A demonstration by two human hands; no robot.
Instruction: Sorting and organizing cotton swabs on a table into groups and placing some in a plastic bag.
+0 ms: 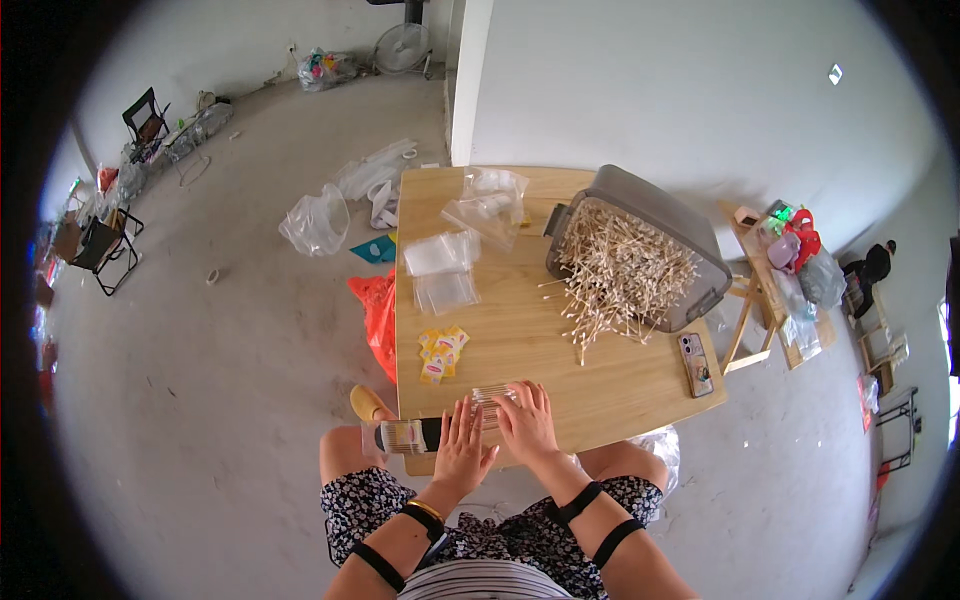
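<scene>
One table [510, 335] carries everything within reach. Largest item on it: a grey tub [660, 192] tipped toward the front, far right, with a heap [625, 265] of loose swabs spilling from its mouth, lying in all directions. Far left: a clear bag [490, 203], and nearer, clear sleeves [440, 265] lying flat. Both hands are at the near edge. Left hand [462, 452]: fingers straight and close together, thumb held away, laid across the dark strip [432, 433]; no grip visible. Right hand [530, 428]: fingers stretched forward over the swab row; whether they clamp any sticks, cannot tell. Phone [696, 365] near the right edge; yellow cards [441, 355] overlap ahead of the left hand. Pack [403, 436], clear with sticks inside, reaches past the left table edge just beside that hand. Smallest: the swab row [490, 394], sticks roughly parallel and lying crosswise, at the fingertips and between the hands. Technique, my judgement: level the stick ends with flat fingers from both sides, press lightly so the tips are not crushed, keep the layer even, and steady the pack, since its overhang probably lets it tip.
</scene>
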